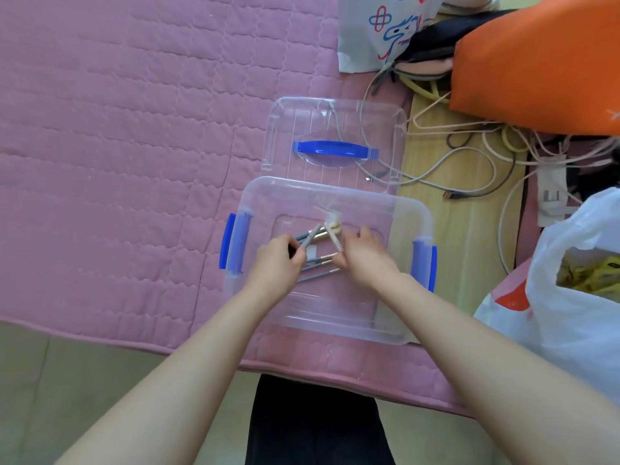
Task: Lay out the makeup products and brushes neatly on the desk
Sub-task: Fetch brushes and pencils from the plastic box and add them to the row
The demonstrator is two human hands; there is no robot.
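A clear plastic storage box [396, 209] with blue side latches stands on the pink quilted cover. Both my hands reach down into it. My left hand [276, 263] grips a bundle of grey-handled makeup brushes [310, 234] that stick up and to the right. My right hand [364, 255] pinches a slim white stick-shaped item [335, 238] beside them. A few more grey brushes [320, 266] lie on the box floor between my hands. A small pale item [333, 221] lies just beyond the brush tips.
The box's clear lid [288, 129] with a blue handle [335, 150] lies just behind the box. To the right are tangled cables [469, 162], an orange bag [543, 65], a white plastic bag [577, 297] and a printed white bag [379, 28]. The pink cover [117, 146] spreads leftward.
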